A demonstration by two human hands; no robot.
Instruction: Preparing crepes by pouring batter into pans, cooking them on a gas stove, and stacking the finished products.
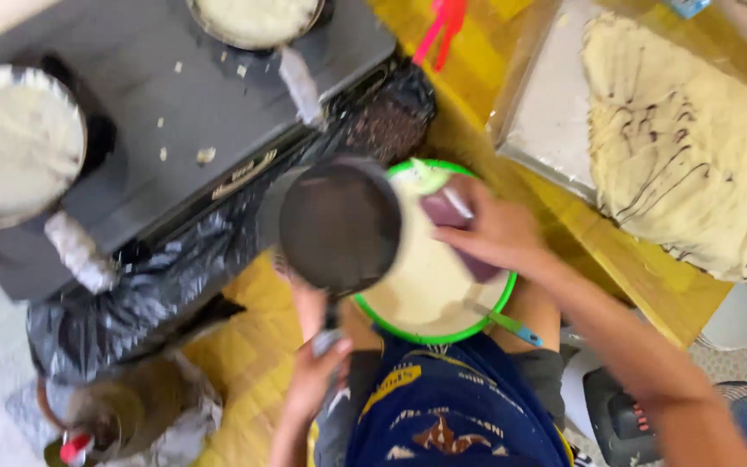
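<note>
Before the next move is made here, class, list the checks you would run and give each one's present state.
1. Left hand grips the dark pan by its handle: ok.
2. Pan held over the green-rimmed bowl: ok.
3. Right hand holds a purple scoop at the batter: ok.
4. Pan's cooking face bare: ok.
5. Stove flame on: cannot tell.
6. Stacked crepes clear of the hands: ok.

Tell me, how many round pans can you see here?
3. One batter-filled pan sits on the stove's left burner, another on the top burner, cut off by the frame edge. The left hand holds a dark empty pan over the green bowl. Others may lie out of view.
</note>
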